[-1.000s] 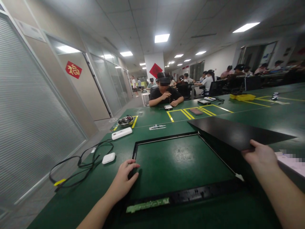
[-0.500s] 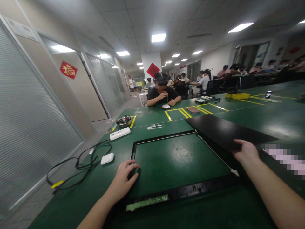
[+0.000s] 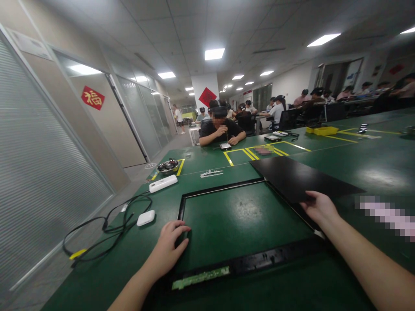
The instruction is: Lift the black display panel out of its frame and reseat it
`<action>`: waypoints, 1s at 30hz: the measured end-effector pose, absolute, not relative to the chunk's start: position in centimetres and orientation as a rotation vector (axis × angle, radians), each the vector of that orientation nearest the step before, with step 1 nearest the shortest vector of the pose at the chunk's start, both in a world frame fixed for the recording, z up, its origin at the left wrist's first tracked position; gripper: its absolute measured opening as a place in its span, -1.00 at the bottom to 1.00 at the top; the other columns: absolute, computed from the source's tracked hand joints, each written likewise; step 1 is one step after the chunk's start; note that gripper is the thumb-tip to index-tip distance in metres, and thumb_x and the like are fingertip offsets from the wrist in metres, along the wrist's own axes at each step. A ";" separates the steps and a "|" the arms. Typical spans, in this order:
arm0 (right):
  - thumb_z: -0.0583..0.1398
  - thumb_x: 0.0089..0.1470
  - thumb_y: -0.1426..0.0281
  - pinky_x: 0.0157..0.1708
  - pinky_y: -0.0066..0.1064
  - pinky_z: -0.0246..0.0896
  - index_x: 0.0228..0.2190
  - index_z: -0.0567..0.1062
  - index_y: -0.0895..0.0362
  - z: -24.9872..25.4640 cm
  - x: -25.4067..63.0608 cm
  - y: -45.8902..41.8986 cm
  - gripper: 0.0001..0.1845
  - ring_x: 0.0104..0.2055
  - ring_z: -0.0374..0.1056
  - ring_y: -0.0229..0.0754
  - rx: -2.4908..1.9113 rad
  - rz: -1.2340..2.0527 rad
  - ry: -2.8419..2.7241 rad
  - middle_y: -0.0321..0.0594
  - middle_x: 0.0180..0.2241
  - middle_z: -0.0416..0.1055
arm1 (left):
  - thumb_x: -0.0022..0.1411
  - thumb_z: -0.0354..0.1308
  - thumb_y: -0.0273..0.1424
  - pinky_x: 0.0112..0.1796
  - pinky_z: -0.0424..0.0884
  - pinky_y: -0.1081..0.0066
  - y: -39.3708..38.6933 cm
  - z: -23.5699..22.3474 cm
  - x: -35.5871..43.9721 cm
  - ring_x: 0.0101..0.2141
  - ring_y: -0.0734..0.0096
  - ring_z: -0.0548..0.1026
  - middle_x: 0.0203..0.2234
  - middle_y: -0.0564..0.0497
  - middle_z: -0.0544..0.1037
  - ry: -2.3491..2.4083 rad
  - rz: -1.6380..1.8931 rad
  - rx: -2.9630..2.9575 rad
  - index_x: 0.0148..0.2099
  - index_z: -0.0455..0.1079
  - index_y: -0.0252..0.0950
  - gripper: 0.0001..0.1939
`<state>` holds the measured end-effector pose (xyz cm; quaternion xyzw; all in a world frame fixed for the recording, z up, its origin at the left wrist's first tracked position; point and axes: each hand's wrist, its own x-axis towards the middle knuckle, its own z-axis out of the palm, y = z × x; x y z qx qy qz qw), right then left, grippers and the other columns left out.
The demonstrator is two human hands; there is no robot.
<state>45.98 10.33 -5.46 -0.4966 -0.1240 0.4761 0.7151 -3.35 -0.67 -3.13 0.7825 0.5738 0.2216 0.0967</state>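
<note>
A black rectangular frame (image 3: 223, 186) lies flat on the green table (image 3: 356, 164), with a strip of green circuit board (image 3: 201, 277) along its near edge. My left hand (image 3: 168, 248) rests on the frame's near-left corner, its fingers curled over the bar. My right hand (image 3: 319, 207) grips the near edge of a thin black panel (image 3: 298, 177), thumb on top. The panel sits low and nearly level over the frame's right side.
Left of the frame lie a white earbud case (image 3: 145, 217), a tangled black cable (image 3: 110, 229), a white power bank (image 3: 163, 183) and a metal bowl (image 3: 167, 165). A person sits across the table (image 3: 220, 129). Other people work at benches behind. A yellow tray (image 3: 322, 130) stands far right.
My right hand has brought the black panel down and to the left, toward the frame. The left hand has stayed on the frame's corner.
</note>
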 end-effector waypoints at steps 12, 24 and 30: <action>0.17 -0.11 0.74 -0.53 -0.55 0.48 -0.49 0.44 0.13 -3.6 42.4 8.9 -0.73 -0.53 0.46 -0.28 -1.118 1.183 -0.257 -0.32 -0.55 0.49 | 0.22 0.09 -0.40 0.13 0.32 -0.08 -0.9 -2.8 -3.0 0.09 -0.01 0.40 -0.01 -0.14 0.55 1.697 0.624 2.303 -0.05 0.55 -0.16 -0.70; 0.29 -0.02 0.65 -0.41 -0.46 0.53 -0.49 0.57 0.18 -2.7 38.0 6.0 -0.85 -0.49 0.53 -0.19 -1.141 1.490 -0.545 -0.14 -0.49 0.59 | 0.22 0.11 -0.40 0.14 0.31 -0.09 -1.0 -2.8 -3.0 0.11 0.00 0.38 0.01 -0.13 0.54 1.687 0.638 2.285 -0.03 0.54 -0.15 -0.70; 0.30 0.05 0.53 -0.40 -0.42 0.49 -0.46 0.57 0.21 -2.3 36.4 4.8 -0.94 -0.44 0.55 -0.14 -1.134 1.606 -0.664 -0.04 -0.48 0.59 | 0.22 0.12 -0.41 0.13 0.32 -0.08 -1.0 -2.6 -2.9 0.10 0.00 0.39 0.01 -0.14 0.55 1.687 0.632 2.286 -0.03 0.54 -0.16 -0.70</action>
